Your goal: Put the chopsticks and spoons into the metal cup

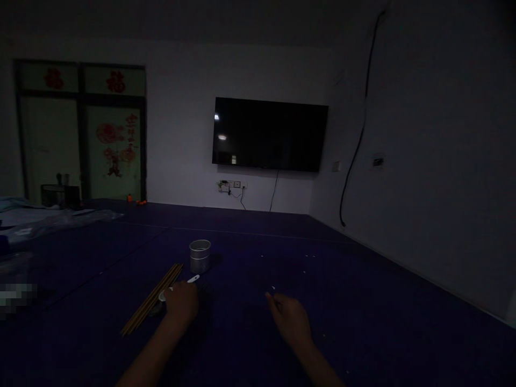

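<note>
My left hand (182, 302) is closed around a small white spoon (194, 278), whose handle sticks out past the knuckles and whose rounded end shows on the other side. Just left of that hand lies a bundle of thin wooden sticks (151, 302), probably chopsticks, slanting across the blue surface. A grey metal cup (200, 257) stands upright beyond the hand. Over to the right, my right hand (292, 318) has its thumb and fingers drawn together in a pinch near a tiny white bit (273, 287). Whatever it may hold is hidden in the dim light.
Small pale bits (306, 256) are scattered across the dark blue surface (258, 344). Clear plastic sheeting (60, 223) lies at the left. A wall-mounted television (270, 134) and a hanging black cable (357, 150) are beyond.
</note>
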Demonstrator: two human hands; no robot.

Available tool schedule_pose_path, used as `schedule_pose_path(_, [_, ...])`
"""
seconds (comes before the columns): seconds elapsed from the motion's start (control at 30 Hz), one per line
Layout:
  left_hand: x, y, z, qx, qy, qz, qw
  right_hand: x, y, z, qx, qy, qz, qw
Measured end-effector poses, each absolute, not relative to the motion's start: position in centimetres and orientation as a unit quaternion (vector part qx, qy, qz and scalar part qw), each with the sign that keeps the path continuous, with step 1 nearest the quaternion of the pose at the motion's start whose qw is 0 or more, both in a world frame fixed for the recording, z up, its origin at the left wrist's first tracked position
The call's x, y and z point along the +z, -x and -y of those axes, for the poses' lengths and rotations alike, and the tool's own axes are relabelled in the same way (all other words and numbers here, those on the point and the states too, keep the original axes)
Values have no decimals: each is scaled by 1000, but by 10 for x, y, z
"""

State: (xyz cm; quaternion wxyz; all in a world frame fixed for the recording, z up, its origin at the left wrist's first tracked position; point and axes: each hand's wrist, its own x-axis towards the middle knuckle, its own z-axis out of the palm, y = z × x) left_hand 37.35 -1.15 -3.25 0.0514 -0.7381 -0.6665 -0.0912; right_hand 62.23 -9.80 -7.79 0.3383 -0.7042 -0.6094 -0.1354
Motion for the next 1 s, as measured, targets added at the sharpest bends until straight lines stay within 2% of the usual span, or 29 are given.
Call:
schedule_pose_path(0.43, [-36,-365,2,-75,738,668,68,-78,-620,98,-124,702,610,346])
schedule_pose_path(0.73, [-42,-359,-11,-184,708,674,107,-79,-621,97,-129,696,615,349])
schedule_pose_path(1.0, [-42,-353,-13,-134,706,690,86,-80,-619,97,-134,696,619,338])
